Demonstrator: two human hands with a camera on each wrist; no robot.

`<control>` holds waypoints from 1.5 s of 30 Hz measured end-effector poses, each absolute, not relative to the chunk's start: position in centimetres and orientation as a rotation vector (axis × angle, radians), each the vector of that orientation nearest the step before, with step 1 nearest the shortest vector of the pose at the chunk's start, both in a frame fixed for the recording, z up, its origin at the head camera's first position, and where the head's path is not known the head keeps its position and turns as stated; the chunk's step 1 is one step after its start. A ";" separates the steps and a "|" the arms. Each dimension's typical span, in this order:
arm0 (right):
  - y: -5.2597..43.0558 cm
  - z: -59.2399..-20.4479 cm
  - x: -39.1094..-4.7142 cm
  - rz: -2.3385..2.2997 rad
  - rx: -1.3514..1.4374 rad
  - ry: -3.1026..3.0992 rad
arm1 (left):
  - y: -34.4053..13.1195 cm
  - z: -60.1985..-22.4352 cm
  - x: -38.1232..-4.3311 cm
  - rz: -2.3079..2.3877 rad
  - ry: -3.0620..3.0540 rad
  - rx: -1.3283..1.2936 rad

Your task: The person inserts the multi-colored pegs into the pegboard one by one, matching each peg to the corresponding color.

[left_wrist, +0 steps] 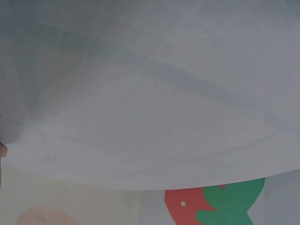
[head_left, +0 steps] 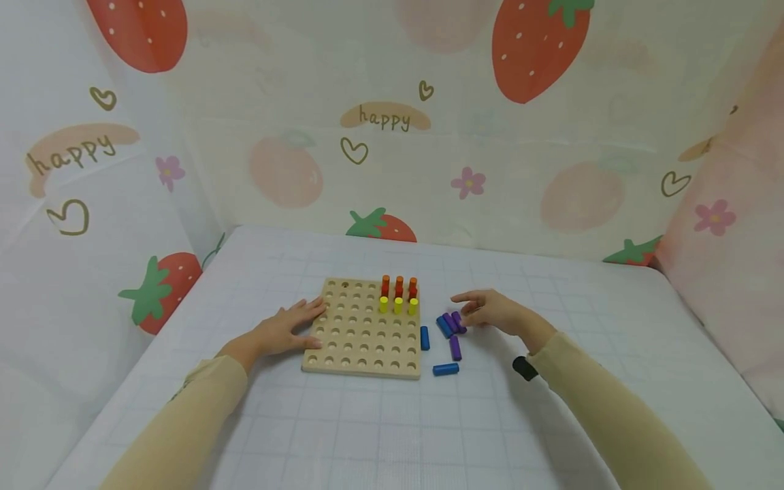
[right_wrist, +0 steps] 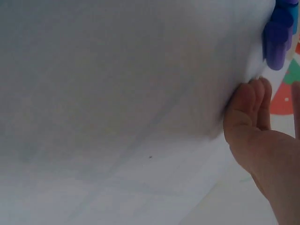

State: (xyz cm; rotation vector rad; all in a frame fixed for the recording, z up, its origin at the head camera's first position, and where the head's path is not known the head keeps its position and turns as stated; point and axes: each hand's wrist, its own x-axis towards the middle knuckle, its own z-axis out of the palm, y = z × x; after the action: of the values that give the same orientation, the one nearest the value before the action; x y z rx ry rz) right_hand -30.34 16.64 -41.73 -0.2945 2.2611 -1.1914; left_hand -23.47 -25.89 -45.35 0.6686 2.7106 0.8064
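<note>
A square wooden peg board (head_left: 361, 372) with rows of round holes lies on the table. Orange pegs (head_left: 399, 280), red pegs (head_left: 399, 293) and yellow pegs (head_left: 398, 305) stand upright toward its far right corner. My left hand (head_left: 282, 330) rests along the board's left edge with fingers spread; only a fingertip (left_wrist: 3, 151) enters the left wrist view. Just right of a small cluster of loose pegs hovers my right hand (head_left: 495, 312), fingers relaxed, index finger extended. In the right wrist view, a purple peg (right_wrist: 275, 47) lies just beyond the right hand (right_wrist: 255, 124), apart from its fingertips.
Beside the board's right edge lies a blue peg (head_left: 425, 338). Another blue peg (head_left: 446, 369) and a purple peg (head_left: 455, 348) lie nearer the front. A white gridded cloth (head_left: 343, 435) covers the table, and a strawberry-print curtain (head_left: 380, 177) hangs behind.
</note>
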 end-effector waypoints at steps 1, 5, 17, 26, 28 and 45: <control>16.7 -41.9 -30.5 -1.187 -0.290 2.250 | -25.9 -45.4 -23.4 0.807 2.708 0.663; 16.9 -42.2 -31.0 -1.149 -0.284 2.229 | -26.0 -45.3 -23.4 0.808 2.705 0.655; 16.6 -42.5 -31.2 -1.101 -0.260 2.273 | -26.3 -45.6 -23.6 0.808 2.707 0.667; 16.4 -42.4 -30.8 -1.105 -0.309 2.294 | -26.3 -45.7 -23.5 0.823 2.701 0.667; 16.3 -42.3 -30.7 -1.118 -0.319 2.307 | -26.3 -45.6 -23.5 0.826 2.700 0.661; 16.1 -42.5 -29.7 -1.271 -0.292 2.348 | -26.0 -45.4 -23.3 0.826 2.701 0.649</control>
State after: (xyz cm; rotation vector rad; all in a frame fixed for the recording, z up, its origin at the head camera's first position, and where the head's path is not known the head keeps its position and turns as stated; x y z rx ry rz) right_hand -29.74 16.13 -42.51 -0.2918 2.3477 -1.2709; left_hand -23.31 -25.96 -45.35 0.6490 2.7008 0.8259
